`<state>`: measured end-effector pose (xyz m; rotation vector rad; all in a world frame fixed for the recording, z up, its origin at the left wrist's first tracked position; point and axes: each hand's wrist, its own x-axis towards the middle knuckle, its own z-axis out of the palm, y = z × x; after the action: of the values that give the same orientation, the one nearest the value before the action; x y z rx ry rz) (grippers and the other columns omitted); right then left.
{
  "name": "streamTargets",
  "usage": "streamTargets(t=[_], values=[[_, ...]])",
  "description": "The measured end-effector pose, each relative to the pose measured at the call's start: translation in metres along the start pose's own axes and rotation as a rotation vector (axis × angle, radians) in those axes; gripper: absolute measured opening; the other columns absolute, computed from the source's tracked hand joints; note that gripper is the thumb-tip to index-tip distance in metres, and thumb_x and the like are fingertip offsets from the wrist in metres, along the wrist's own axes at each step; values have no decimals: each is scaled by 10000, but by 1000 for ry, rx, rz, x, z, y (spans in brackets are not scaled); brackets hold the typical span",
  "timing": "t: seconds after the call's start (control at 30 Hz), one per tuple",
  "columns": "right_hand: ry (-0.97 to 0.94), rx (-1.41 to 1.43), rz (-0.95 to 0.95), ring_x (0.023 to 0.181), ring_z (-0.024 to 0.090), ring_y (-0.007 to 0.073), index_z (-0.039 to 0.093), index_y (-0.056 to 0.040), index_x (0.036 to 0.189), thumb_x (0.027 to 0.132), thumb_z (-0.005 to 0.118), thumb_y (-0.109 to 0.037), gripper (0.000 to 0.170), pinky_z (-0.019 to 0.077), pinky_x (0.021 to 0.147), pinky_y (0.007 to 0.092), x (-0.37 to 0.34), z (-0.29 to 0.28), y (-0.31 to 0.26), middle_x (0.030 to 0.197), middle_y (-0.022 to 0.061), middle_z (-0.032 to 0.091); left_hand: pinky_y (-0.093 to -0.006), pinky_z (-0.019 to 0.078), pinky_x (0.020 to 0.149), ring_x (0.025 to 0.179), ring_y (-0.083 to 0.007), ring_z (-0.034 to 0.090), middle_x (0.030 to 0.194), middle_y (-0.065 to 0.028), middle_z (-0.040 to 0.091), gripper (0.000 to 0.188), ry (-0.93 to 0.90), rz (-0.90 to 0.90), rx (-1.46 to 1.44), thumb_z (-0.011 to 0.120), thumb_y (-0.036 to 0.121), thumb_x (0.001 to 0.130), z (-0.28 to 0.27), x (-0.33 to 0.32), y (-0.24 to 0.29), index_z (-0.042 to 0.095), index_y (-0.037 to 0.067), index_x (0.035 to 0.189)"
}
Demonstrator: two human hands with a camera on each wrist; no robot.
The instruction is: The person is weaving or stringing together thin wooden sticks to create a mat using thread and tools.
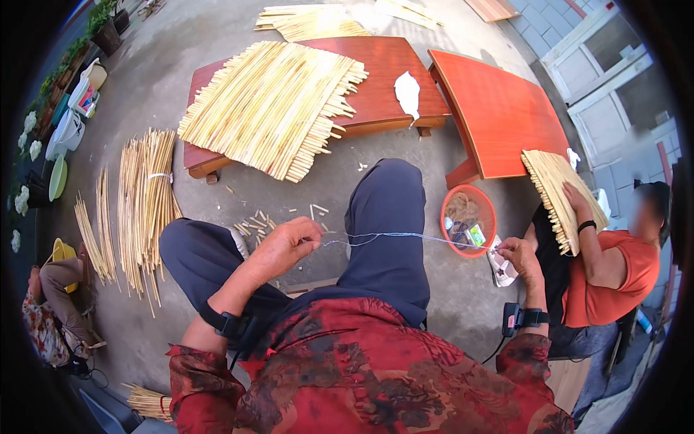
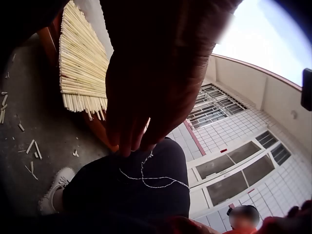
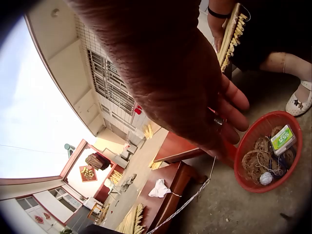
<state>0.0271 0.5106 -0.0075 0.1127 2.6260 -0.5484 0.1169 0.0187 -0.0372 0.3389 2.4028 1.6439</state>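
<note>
A thin white string (image 1: 405,234) stretches between the two hands above the person's knees. The left hand (image 1: 291,247) pinches one end, where a loop and loose tail hang; in the left wrist view the string (image 2: 158,178) dangles in a loop below the fingertips of the left hand (image 2: 151,87). At the other end the right hand (image 1: 522,259) pinches the string between thumb and finger. In the right wrist view the other fingers of the right hand (image 3: 195,102) are spread, and the twisted string (image 3: 192,197) runs down and left from it.
A mat of pale sticks (image 1: 267,105) lies on a low red table (image 1: 390,58); a second red table (image 1: 499,108) stands beside it. A red basket (image 1: 443,217) holds string. Stick bundles (image 1: 144,202) lie left. Another person (image 1: 607,267) at right holds a smaller stick mat (image 1: 553,188).
</note>
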Motion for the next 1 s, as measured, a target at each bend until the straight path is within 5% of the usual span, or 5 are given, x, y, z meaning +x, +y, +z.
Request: streamTargets(t=[0.1, 0.4, 0.6, 0.73, 1.0], values=[[194, -583, -181, 812, 569, 318, 602, -59, 979, 704, 593, -32, 276, 455, 728, 382, -6, 14, -13, 888, 145, 577, -252, 424, 689, 802, -162, 524, 910, -72, 540, 39, -30, 35, 7, 544, -1, 779, 7, 6, -3, 505, 5, 784], [186, -357, -1289, 769, 479, 206, 571, -83, 795, 659, 561, -104, 137, 361, 695, 309, -22, 86, -261, 785, 45, 508, -323, 433, 672, 778, -272, 539, 830, -93, 516, 84, -83, 130, 180, 569, 6, 737, 15, 2, 2, 500, 13, 785], [46, -934, -1263, 820, 485, 173, 610, -116, 628, 651, 570, -152, 59, 336, 714, 303, 15, 138, -273, 703, 15, 545, -345, 428, 647, 764, -298, 535, 806, -104, 502, 99, 53, 89, 274, 569, 2, 734, -2, -20, 6, 487, 10, 790], [-39, -868, -1287, 790, 506, 183, 633, -111, 698, 688, 554, -145, 86, 343, 708, 314, 17, 133, -278, 708, 24, 559, -337, 431, 628, 730, -288, 531, 804, -105, 499, 104, 170, 122, 260, 570, -4, 733, -8, -21, 5, 477, 5, 779], [-478, 527, -689, 718, 580, 88, 574, 9, 836, 821, 569, -112, 122, 468, 625, 248, -8, 122, -301, 739, 33, 581, -339, 437, 645, 764, -295, 539, 835, -109, 513, 106, 332, 152, 181, 575, -12, 718, -22, -23, 24, 485, 9, 770]])
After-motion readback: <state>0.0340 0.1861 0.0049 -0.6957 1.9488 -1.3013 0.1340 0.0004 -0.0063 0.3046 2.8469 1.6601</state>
